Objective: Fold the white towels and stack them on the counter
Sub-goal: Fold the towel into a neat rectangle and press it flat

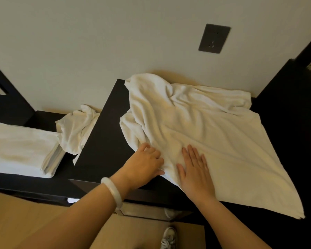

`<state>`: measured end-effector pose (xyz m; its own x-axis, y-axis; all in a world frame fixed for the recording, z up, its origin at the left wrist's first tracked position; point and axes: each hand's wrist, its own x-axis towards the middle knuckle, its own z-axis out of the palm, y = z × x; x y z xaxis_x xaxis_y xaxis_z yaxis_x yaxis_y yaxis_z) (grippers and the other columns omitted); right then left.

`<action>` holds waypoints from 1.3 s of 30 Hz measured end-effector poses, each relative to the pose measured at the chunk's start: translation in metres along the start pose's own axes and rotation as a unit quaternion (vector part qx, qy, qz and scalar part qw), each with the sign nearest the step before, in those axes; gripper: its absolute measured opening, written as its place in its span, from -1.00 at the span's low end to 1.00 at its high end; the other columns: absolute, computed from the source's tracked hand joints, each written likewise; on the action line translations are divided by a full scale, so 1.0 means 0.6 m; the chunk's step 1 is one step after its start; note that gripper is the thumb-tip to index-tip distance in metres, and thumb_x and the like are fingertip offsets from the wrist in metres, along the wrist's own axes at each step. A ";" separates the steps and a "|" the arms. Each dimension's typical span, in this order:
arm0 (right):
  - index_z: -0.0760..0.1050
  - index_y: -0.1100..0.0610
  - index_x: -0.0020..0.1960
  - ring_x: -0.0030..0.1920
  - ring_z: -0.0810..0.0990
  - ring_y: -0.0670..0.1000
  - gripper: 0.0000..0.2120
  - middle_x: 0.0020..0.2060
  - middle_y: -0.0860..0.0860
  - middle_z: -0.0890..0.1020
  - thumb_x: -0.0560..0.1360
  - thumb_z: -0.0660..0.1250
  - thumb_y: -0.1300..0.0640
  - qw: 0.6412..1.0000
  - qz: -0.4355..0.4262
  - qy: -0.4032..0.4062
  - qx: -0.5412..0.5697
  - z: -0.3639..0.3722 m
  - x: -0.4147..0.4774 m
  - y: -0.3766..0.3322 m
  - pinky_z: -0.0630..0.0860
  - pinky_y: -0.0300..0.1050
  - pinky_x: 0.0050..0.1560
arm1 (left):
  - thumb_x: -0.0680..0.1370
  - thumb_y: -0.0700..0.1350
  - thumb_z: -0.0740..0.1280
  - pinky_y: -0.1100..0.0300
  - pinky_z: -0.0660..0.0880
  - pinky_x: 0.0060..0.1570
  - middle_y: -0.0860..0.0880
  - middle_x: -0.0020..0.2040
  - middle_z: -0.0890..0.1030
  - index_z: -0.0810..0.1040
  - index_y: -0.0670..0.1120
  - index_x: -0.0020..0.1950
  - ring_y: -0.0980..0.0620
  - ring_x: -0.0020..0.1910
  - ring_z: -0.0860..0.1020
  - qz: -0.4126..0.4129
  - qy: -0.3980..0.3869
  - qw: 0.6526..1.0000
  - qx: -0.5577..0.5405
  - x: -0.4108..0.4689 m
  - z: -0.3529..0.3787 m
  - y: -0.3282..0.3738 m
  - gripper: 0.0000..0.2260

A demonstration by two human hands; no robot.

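I see a dark raised counter block (104, 141) against the wall, with a lower counter section (43, 119) just left of it. On the block: one spread towel (205, 132), rumpled, covering all but the block's bare left strip, far end bunched at the wall, near-right corner hanging past the block's front edge. On the lower section: crumpled towel (75, 130) against the block's left side, folded towel stack (20, 150) further left, just beside the crumpled one.
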<state>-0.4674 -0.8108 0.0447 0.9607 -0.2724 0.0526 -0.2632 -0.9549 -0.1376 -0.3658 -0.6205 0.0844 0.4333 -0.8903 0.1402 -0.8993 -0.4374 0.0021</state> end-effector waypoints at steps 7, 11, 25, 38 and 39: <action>0.16 0.09 0.59 0.57 0.10 -0.01 -0.36 0.57 0.05 0.17 0.60 -0.13 -0.18 1.000 -0.011 0.012 0.008 0.007 0.003 0.004 -0.06 0.00 0.54 | 0.62 0.12 0.23 0.14 0.44 0.15 0.08 0.02 0.57 0.51 0.01 0.08 0.06 0.00 0.54 -0.079 -0.144 0.975 -0.147 -0.060 -0.043 0.001 -0.78; 0.07 0.06 0.61 0.59 0.00 -0.05 -0.33 0.59 0.02 0.08 0.58 -0.21 -0.21 1.000 -0.009 0.008 0.014 0.008 0.003 0.004 -0.12 -0.02 0.55 | 0.64 0.11 0.20 0.11 0.52 0.04 0.05 0.03 0.52 0.47 0.00 0.15 0.02 -0.04 0.56 -0.282 -0.099 0.933 -0.203 -0.077 -0.043 0.000 -0.77; -0.08 0.03 0.62 0.58 -0.16 -0.11 -0.27 0.60 -0.03 -0.07 0.52 -0.33 -0.26 1.000 -0.007 -0.017 0.018 -0.001 0.000 0.003 -0.24 -0.08 0.55 | 0.62 -0.06 0.24 0.11 0.45 -0.06 0.03 -0.05 0.58 0.37 0.02 0.41 -0.01 -0.09 0.46 -0.401 -0.026 0.915 -0.022 -0.125 -0.029 -0.055 -0.65; 0.05 0.06 0.61 0.59 -0.02 -0.06 -0.28 0.59 0.01 0.06 0.54 -0.26 -0.24 1.000 -0.001 -0.004 0.006 0.000 0.001 0.001 -0.14 -0.04 0.56 | 0.55 0.06 0.34 0.10 0.37 0.18 0.06 0.13 0.50 0.59 0.04 0.20 0.01 0.09 0.41 -0.181 0.009 0.971 -0.155 -0.116 -0.010 -0.042 -0.74; 0.04 0.06 0.61 0.59 -0.02 -0.06 -0.28 0.60 0.01 0.06 0.54 -0.27 -0.24 1.000 0.000 -0.007 0.005 0.000 0.001 0.000 -0.16 -0.05 0.56 | 0.56 0.02 0.32 0.08 0.42 0.11 0.06 0.07 0.52 0.60 0.04 0.14 0.01 0.04 0.43 -0.162 0.015 0.978 -0.134 -0.116 -0.008 -0.043 -0.80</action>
<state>-0.4665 -0.8109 0.0449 0.9621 -0.2699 0.0388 -0.2616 -0.9538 -0.1477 -0.3728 -0.5464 0.0790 0.6994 -0.7048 0.1190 -0.7005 -0.6428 0.3101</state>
